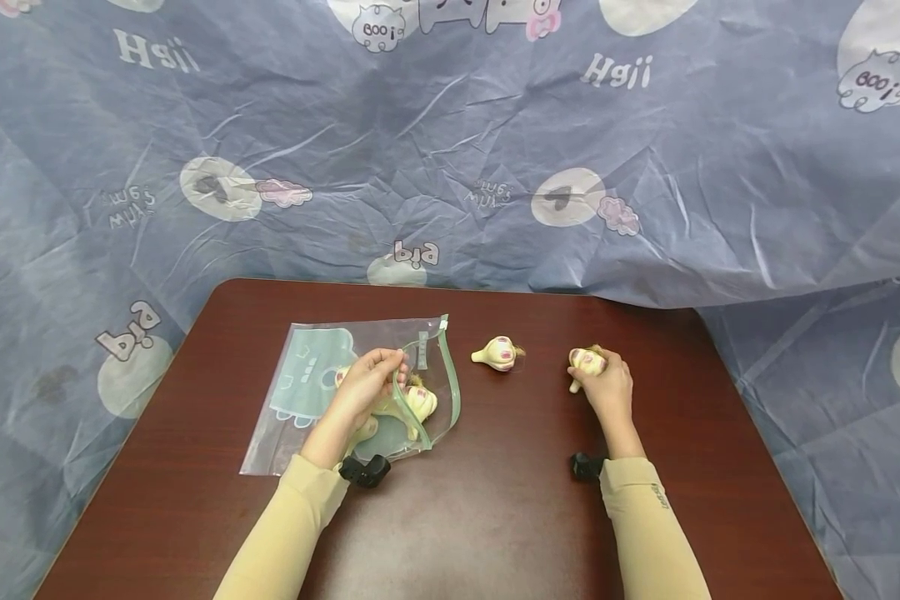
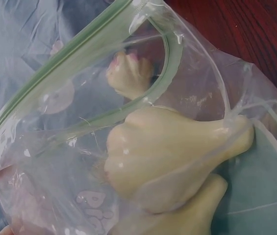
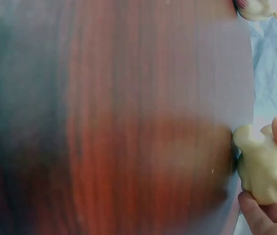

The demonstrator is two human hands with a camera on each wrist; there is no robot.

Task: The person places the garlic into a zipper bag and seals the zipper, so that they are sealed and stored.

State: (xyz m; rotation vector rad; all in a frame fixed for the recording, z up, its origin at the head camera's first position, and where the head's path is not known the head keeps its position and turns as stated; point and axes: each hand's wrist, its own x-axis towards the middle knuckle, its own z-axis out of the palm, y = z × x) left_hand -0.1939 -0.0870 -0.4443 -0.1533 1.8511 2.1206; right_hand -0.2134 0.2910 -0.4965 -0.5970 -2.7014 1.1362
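My left hand [image 1: 369, 385] pinches the green-edged mouth of a clear zip bag [image 1: 270, 446], which lies on its side and gapes to the right. Several garlic bulbs [image 2: 153, 152] are inside, seen through the plastic; the hand covers some of them in the head view. On the right, my right hand [image 1: 607, 387] grips a garlic bulb [image 1: 587, 362] between thumb and fingers, at the tabletop; in the right wrist view this bulb [image 3: 263, 169] is held at the frame's right edge. Between bag and right hand lies a loose garlic bulb [image 1: 499, 354].
The dark red wooden table [image 1: 450, 533] has rounded far corners. Behind it and at both sides hangs a wrinkled blue printed cloth [image 1: 450, 150]. A small black camera [image 1: 365, 472] sits on the left wrist, another black camera [image 1: 587, 467] on the right.
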